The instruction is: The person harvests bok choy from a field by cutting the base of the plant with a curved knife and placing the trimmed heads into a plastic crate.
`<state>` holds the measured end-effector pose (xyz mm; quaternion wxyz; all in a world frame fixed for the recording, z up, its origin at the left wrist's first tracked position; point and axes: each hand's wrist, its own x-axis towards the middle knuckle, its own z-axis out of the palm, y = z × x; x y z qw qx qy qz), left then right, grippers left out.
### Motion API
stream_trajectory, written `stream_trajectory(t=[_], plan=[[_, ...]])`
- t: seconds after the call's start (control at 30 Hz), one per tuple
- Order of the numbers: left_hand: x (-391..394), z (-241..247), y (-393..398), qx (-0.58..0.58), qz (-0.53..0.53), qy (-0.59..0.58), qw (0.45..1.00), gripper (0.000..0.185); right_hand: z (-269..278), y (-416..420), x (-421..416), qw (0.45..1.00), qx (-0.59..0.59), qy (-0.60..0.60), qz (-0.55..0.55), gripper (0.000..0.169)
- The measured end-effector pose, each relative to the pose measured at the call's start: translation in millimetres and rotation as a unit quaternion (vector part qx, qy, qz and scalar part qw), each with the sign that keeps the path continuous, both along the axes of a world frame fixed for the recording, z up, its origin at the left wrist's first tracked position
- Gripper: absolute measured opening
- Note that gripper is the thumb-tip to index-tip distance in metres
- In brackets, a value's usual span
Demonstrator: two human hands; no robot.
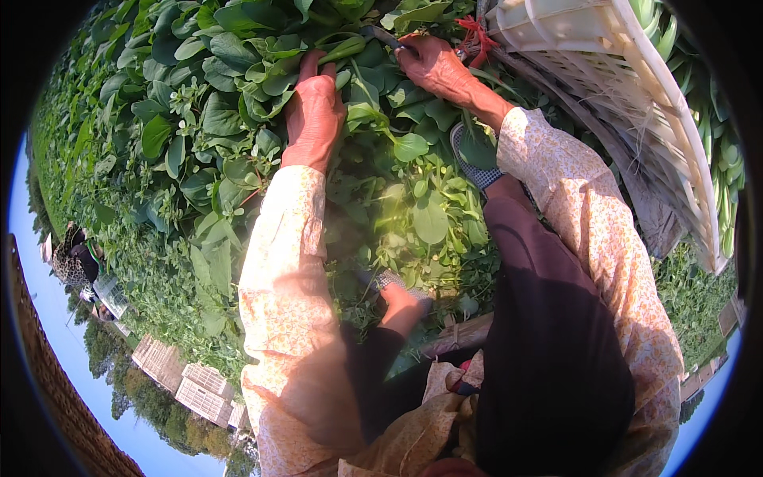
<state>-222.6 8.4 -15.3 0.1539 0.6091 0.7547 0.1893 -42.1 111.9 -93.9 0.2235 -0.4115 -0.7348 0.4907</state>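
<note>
My left hand (pixel 315 110) is among the leaves with its fingers closed around a leafy green plant, whose pale green stalks (pixel 346 49) stick out to the right of the fingers. Part of the grip is hidden under foliage. In my right hand (pixel 434 67) is a knife; its dark blade (pixel 384 37) points left towards the stalks, a short gap away from them. The blade's tip is partly lost among leaves. Dense leafy greens (pixel 223 107) grow all around my left hand.
A white plastic crate (pixel 650 113) filled with pale-stalked greens (pixel 724 161) stands tilted at the right, on a wooden piece (pixel 596 125) with a red tie (pixel 477 40). My shoes (pixel 474 158) stand among low plants. People (pixel 74 259) and stacked crates (pixel 205 390) are far left.
</note>
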Motion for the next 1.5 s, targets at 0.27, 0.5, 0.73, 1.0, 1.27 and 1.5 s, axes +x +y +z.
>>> stream_trajectory(t=[0.27,0.5,0.73,1.0,1.27,1.5], plan=[[-16,-16,16,-0.060,0.026,-0.061,0.996,0.036,-13,11,7,0.999,-0.020,-0.025,0.035,0.033],[56,49,-11,0.027,0.011,-0.024,0.999,0.035,59,-44,103,0.981,-0.187,0.034,-0.046,0.030],[183,94,-87,0.097,0.056,-0.149,0.982,0.039,122,-67,143,0.893,-0.305,0.313,-0.108,0.052],[160,141,-49,0.056,0.061,-0.252,0.964,0.058,159,-45,125,0.941,-0.296,0.161,-0.041,0.045],[82,87,22,-0.101,0.023,-0.091,0.990,0.032,128,5,80,0.931,-0.347,0.109,0.005,0.042],[7,3,-6,-0.176,-0.092,0.265,0.944,0.028,39,3,7,0.995,-0.033,0.026,0.088,0.031]])
